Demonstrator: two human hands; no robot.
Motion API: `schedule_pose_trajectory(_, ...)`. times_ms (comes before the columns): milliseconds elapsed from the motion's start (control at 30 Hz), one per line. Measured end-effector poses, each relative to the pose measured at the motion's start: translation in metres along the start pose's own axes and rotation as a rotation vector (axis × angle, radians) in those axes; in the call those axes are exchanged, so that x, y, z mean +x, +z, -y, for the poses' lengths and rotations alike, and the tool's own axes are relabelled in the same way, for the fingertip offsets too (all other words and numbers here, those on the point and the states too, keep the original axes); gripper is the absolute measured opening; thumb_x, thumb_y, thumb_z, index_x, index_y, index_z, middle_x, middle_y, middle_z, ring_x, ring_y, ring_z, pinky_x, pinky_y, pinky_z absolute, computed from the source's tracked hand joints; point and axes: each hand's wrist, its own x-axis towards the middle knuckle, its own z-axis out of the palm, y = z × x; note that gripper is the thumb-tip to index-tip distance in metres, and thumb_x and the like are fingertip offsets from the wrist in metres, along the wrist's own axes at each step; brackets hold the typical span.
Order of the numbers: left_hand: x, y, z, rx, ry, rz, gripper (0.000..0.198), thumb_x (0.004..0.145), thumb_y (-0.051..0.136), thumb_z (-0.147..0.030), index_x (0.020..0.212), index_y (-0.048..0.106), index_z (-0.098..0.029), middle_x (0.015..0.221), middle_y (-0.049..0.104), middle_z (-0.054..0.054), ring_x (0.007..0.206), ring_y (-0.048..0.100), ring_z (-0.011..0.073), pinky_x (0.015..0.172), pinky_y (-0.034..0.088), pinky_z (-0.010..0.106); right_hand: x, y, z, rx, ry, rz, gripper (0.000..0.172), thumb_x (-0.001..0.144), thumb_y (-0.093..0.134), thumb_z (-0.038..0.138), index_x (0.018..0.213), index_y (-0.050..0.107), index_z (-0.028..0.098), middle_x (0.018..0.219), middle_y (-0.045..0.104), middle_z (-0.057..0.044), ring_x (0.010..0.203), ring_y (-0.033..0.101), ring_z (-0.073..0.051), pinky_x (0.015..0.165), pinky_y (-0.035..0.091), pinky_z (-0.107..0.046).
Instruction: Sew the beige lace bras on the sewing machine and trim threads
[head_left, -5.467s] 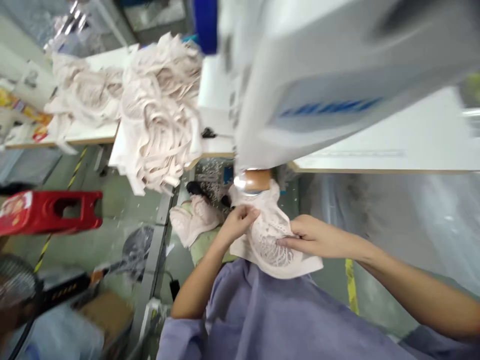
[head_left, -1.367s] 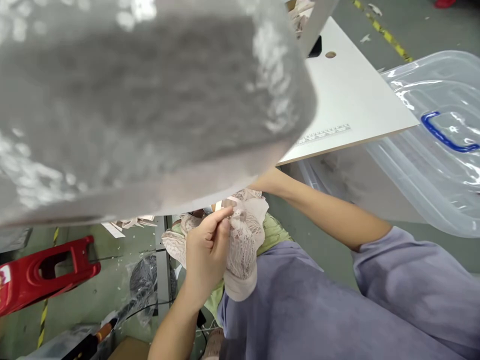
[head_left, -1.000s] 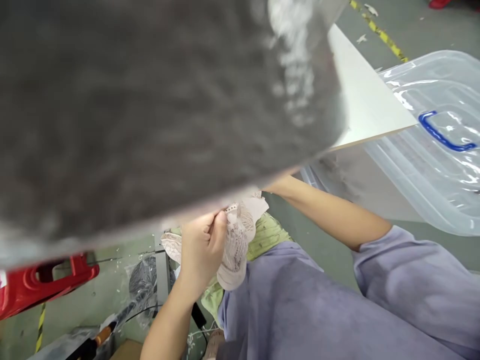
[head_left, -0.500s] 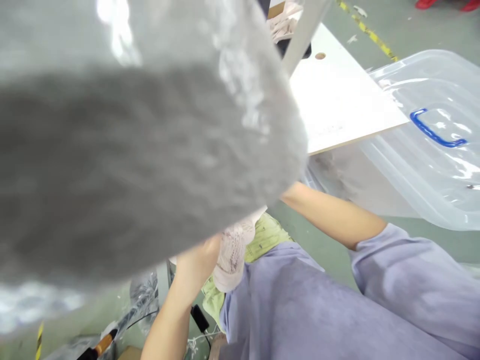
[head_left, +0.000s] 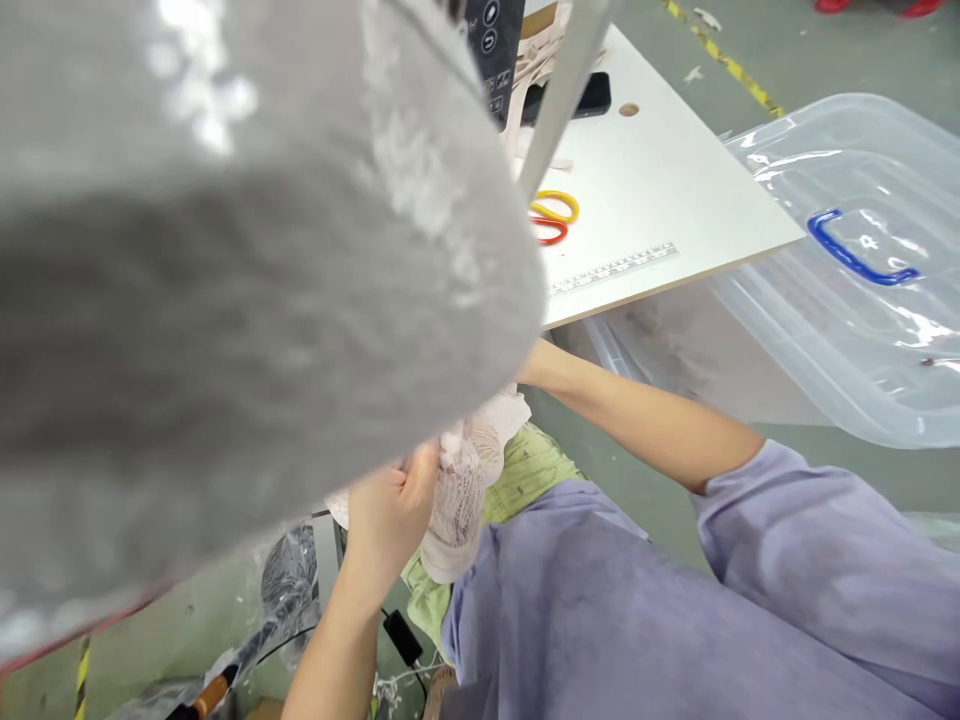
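A worker's left hand (head_left: 390,505) is clenched on a pale lace piece (head_left: 466,478). The fingers curl into the fabric at its left edge, and the wrist bends up from a bare forearm that rises out of the bottom of the view. The lace hangs just right of the hand over a green cloth (head_left: 529,470) and the worker's purple lap (head_left: 600,620), and its top edge runs under a large grey machine body (head_left: 225,300).

That blurred bulk fills the upper left and hides the right hand, so its grip cannot be told. Only the right forearm (head_left: 645,425) shows, reaching in across the lap from a purple sleeve.

Beyond the arm, a white counter (head_left: 675,190) carries scissors with yellow and red handles (head_left: 553,215) and a dark phone (head_left: 592,95). A clear plastic tub with a blue handle (head_left: 855,300) sits just past the counter's right edge.
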Motion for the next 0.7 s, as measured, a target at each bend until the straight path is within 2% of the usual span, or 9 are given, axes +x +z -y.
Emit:
schedule_pose_trajectory(167,-0.004,0.002,-0.001,0.046,0.032,0.03,0.029,0.097,0.054,-0.023,0.117,0.074,-0.023,0.093,0.08,0.003,0.08,0.076,0.0194,0.062,0.06,0.025,0.0,-0.005,0.008,0.048,0.034,0.012,0.013,0.079,0.064,0.019,0.072,0.053,0.017,0.095,0.058,-0.004,0.084,0.054,-0.016,0.071,0.046,-0.03)
schedule_pose_trajectory(367,-0.009,0.003,0.006,0.19,0.096,-0.059,0.029,0.097,0.051,-0.025,0.115,0.074,-0.021,0.089,0.08,0.005,0.073,0.075,0.0173,0.065,0.058,0.025,-0.001,-0.004,0.012,0.097,0.063,-0.007,0.007,0.078,0.065,0.017,0.077,0.058,0.016,0.081,0.056,0.0,0.083,0.053,-0.014,0.071,0.043,-0.027)
schedule_pose_trajectory(567,-0.013,0.005,0.015,0.208,0.117,-0.135,0.026,0.096,0.054,-0.024,0.111,0.075,-0.022,0.097,0.08,0.005,0.084,0.076,0.0186,0.075,0.06,0.026,0.0,0.006,0.003,0.095,-0.001,-0.092,0.007,0.078,0.066,0.018,0.081,0.06,0.018,0.1,0.063,-0.004,0.097,0.058,-0.019,0.084,0.046,-0.031)
schedule_pose_trajectory(700,-0.012,0.006,0.017,0.199,0.116,-0.175,0.025,0.096,0.054,-0.024,0.108,0.076,-0.022,0.094,0.08,0.005,0.081,0.076,0.0178,0.074,0.059,0.026,0.0,0.008,0.002,0.066,-0.002,-0.09,0.007,0.078,0.066,0.018,0.083,0.061,0.017,0.105,0.064,-0.006,0.096,0.059,-0.02,0.083,0.047,-0.032)
